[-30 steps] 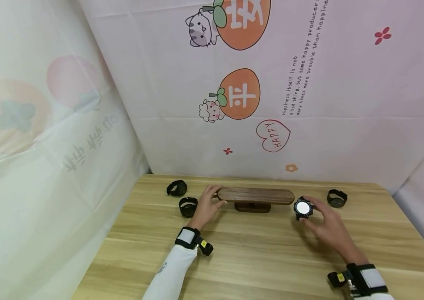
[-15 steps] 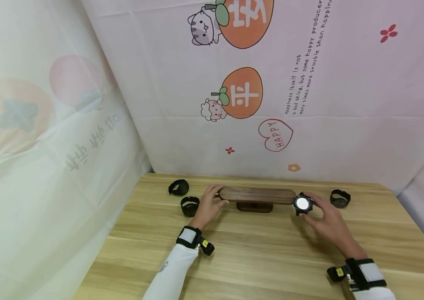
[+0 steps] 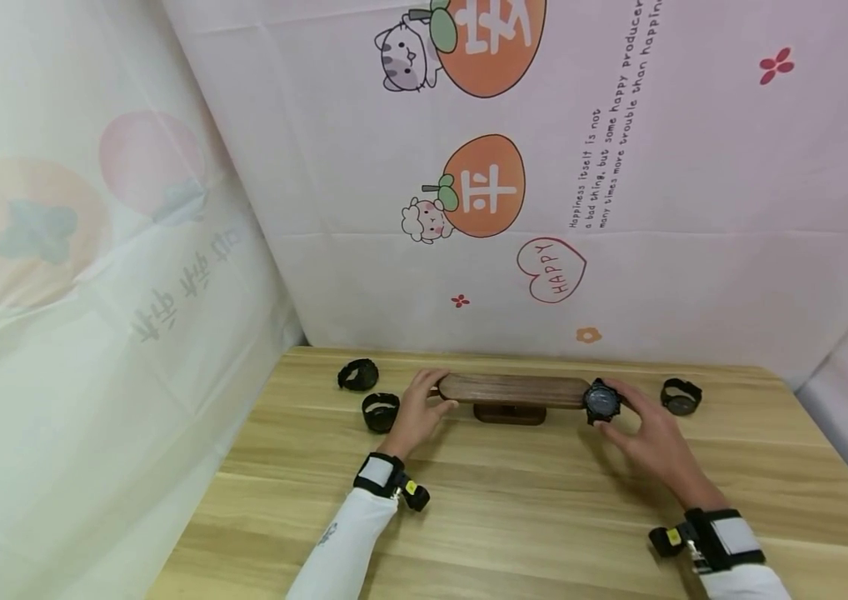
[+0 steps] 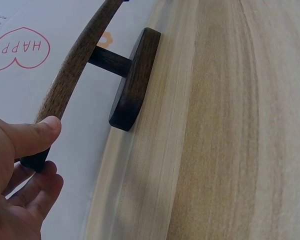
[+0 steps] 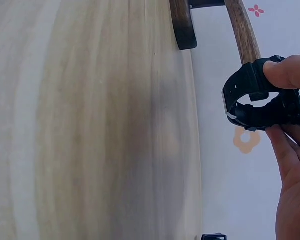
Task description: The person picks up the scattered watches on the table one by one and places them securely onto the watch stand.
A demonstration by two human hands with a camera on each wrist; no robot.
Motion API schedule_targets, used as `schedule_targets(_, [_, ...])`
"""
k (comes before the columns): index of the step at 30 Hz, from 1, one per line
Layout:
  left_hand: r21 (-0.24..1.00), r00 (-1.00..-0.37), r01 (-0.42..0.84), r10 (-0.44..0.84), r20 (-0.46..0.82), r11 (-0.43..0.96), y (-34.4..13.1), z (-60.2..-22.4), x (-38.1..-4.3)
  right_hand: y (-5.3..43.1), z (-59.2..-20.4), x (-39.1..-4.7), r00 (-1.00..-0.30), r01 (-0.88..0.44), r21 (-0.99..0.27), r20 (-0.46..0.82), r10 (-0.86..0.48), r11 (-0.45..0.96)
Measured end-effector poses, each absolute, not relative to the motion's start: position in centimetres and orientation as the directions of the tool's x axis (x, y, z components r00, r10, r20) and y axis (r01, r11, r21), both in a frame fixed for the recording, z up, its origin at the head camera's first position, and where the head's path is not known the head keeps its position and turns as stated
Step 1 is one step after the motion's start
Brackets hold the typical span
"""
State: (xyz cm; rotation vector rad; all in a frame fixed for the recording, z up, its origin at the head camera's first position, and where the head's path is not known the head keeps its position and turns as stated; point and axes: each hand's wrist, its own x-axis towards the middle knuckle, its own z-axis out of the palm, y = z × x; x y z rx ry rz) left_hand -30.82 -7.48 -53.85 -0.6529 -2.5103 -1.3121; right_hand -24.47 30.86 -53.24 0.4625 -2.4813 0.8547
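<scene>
A dark wooden T-shaped watch stand (image 3: 514, 390) stands toward the back of the table, its long bar level on a small base (image 4: 140, 80). My left hand (image 3: 416, 414) pinches the bar's left end between thumb and fingers. With my right hand (image 3: 656, 442) I pinch a black wristwatch (image 3: 602, 402) at the bar's right end, dial facing me. Its strap (image 5: 247, 80) forms a closed loop, and in the right wrist view the dark tip of the bar (image 5: 245, 35) shows inside that loop.
Two black watches, one farther back (image 3: 357, 375) and one nearer (image 3: 380, 422), lie left of the stand. Another black watch (image 3: 681, 400) lies right of it. A printed white cloth (image 3: 364, 283) hangs behind the wooden table (image 3: 514, 500), with more cloth at both sides.
My right hand has moved slightly left, bringing the watch to the bar's right end. The dial has gone from bright white glare to dark. My left hand keeps its place on the bar.
</scene>
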Motion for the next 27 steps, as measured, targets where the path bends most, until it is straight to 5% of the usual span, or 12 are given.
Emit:
schedule_targets(14, [0.713, -0.868, 0.497, 0.283, 0.408, 0.495, -7.5, -53.9, -30.8, 30.2, -53.9, -26.0, -0.788, -0.512, -0.45, 0.585, -0.192, 0.732])
schedule_targets(27, [0.707, -0.864, 0.503, 0.284, 0.415, 0.496, -7.4, -54.1, -30.8, 29.2, -53.7, -26.3, -0.843, -0.478, -0.53, 0.502, -0.195, 0.7])
